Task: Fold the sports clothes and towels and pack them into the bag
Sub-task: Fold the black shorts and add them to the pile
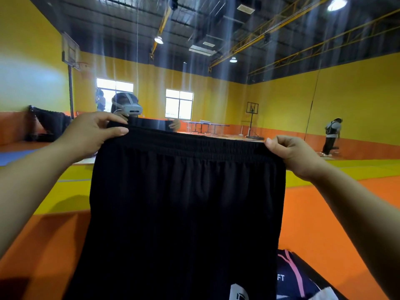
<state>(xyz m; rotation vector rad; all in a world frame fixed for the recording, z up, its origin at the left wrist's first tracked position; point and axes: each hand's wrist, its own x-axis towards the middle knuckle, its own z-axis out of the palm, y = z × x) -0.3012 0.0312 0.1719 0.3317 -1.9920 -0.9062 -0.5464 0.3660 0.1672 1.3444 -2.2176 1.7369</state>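
Note:
Black sports shorts hang in front of me, held up by the elastic waistband. My left hand pinches the waistband's left end, thumb in front. My right hand pinches the right end. The shorts hang straight down and fill the middle of the view. A dark garment with pink stripes and white letters lies at the bottom right, partly hidden by the shorts. A white patch shows at the lower edge. No bag is in view.
Behind the shorts stands a person wearing a grey headset, holding up another black garment. Another person stands by the far right wall. The floor is orange and yellow. Table tennis tables stand far back.

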